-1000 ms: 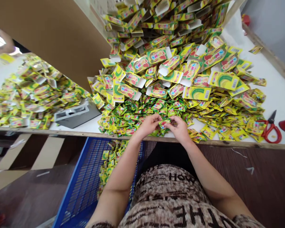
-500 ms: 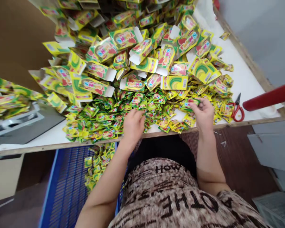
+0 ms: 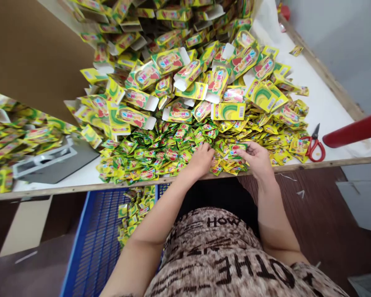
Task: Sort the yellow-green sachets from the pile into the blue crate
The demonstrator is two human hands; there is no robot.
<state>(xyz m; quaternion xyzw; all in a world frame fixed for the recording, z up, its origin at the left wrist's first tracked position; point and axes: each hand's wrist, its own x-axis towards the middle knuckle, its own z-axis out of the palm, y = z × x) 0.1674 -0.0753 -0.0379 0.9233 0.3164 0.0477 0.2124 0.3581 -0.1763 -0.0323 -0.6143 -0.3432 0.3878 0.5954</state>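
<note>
One sachet point(image 3: 236, 149) pinched between nearly closed fingers of the right hand point(image 3: 258, 161), at near side of tabletop point(image 3: 321, 103); just left, left hand point(image 3: 201, 160) with fingers curled at sachet pile point(image 3: 142, 157), any hold indeterminable. Apparently a picking-up step, calling next for light, single-sachet pinching.

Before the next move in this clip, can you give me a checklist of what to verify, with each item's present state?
1. Right hand has a packet pinched: ok, a small green packet is between thumb and fingers.
2. Left hand holds a packet: cannot tell; it is at the heap of green packets, fingertips partly hidden.
3. Hands apart: ok, there is a gap between them.
4. Scissors away from both hands: ok, they lie on the table, right of the right hand.
5. Cartons neatly stacked: not ok, they are heaped loosely at mixed angles.
</note>
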